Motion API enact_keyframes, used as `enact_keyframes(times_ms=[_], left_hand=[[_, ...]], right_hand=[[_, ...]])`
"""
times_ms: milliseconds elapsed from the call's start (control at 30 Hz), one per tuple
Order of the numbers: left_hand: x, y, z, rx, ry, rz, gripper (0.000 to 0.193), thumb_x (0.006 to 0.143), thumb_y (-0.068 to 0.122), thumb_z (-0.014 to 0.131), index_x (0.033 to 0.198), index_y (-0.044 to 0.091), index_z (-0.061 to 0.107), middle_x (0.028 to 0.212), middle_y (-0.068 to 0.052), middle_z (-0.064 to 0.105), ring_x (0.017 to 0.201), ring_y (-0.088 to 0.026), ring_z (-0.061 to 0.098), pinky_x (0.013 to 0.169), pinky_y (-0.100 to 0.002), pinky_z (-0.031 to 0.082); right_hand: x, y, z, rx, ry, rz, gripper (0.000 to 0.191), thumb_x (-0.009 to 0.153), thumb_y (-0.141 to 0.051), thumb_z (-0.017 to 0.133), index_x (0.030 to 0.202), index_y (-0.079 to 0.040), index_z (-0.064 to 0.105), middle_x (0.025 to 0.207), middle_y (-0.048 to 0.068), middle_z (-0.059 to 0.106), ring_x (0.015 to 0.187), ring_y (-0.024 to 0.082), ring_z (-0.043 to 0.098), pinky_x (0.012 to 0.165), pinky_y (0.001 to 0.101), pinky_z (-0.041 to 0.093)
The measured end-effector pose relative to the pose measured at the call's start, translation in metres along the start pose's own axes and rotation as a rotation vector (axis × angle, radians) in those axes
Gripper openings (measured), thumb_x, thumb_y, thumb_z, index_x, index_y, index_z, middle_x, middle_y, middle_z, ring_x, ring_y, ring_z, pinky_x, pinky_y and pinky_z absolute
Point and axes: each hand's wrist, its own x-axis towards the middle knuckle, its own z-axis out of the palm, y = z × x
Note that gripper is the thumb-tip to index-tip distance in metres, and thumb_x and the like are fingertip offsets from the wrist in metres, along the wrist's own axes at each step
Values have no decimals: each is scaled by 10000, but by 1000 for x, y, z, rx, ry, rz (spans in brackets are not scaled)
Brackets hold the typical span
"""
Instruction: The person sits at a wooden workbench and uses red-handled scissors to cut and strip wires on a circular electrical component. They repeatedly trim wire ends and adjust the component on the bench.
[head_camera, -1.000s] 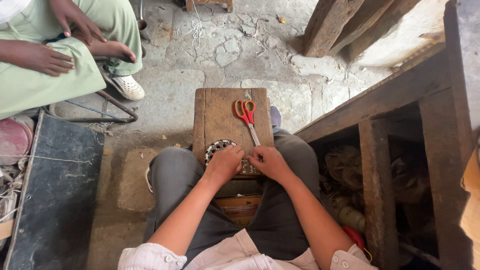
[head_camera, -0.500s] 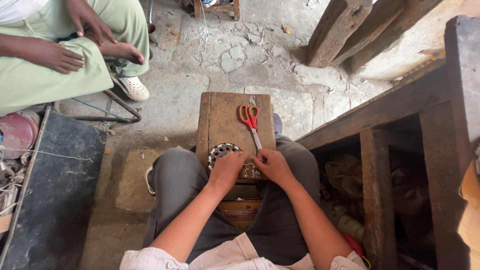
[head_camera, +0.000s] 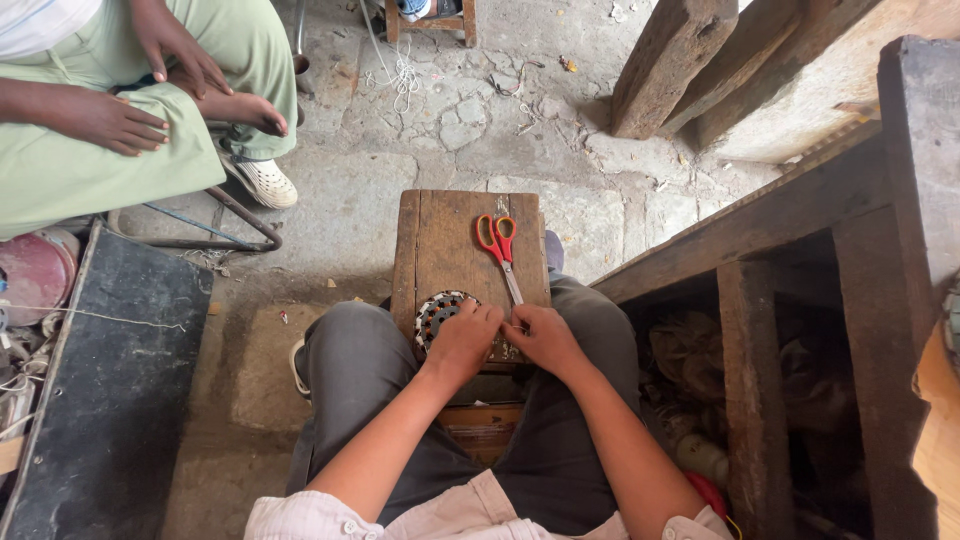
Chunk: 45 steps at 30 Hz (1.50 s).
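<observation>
A cracked stone floor (head_camera: 400, 180) runs under me, and between my knees stands a small wooden stool (head_camera: 440, 250) that serves as my bench. I keep it that close so the work sits where both arms can bear down on it. My left hand (head_camera: 462, 343) is curled over a round metal motor core (head_camera: 437, 315) at the stool's near edge, pinning it to the wood. My right hand (head_camera: 543, 338) is closed just beside it, fingers bent onto something I cannot make out beneath them. Red-handled scissors (head_camera: 499, 250) lie flat on the stool past my right hand, blades pointing back at me, within easy reach.

The far half of the stool top is bare. A dark wooden frame (head_camera: 800, 200) hems my right knee closely; a black board (head_camera: 100, 380) lies to my left. Another person in green clothing (head_camera: 110, 170) sits well apart, ahead on the left.
</observation>
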Motion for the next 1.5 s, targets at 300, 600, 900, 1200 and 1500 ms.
enact_keyframes(times_ms=[300,600,900,1200,1500], left_hand=[[-9,-1,-18,-42,34,-116,341,772,122,758,1077,68,616,1065,-76,633,1043,-292,613,765,-402,573],[-10,0,-11,48,-14,-202,142,831,113,731,967,100,692,1034,-33,642,1045,-262,620,762,-383,580],[-6,3,-11,0,100,-116,164,745,101,759,897,73,702,1032,-48,626,1016,-272,597,780,-387,577],[-3,8,-6,-24,36,-150,215,734,89,759,914,64,644,1002,-75,644,985,-305,627,757,-415,574],[-5,-17,-17,-327,-8,-206,188,791,100,741,925,95,609,862,-90,678,903,-332,652,709,-488,524]], right_hand=[[2,3,-1,30,97,113,359,884,-238,750,698,-1,554,578,140,541,504,233,506,523,383,425],[5,0,0,18,61,162,398,893,-299,760,692,-9,576,561,128,550,490,218,513,510,381,424],[3,1,0,15,0,134,397,880,-301,766,689,-14,569,565,130,541,499,242,508,512,397,419],[-1,-6,-2,-146,13,156,364,879,-312,751,706,-41,580,666,126,612,622,324,606,577,441,467],[-1,-19,-10,-453,279,13,221,858,-283,784,843,-95,670,922,104,653,920,347,629,785,475,481]])
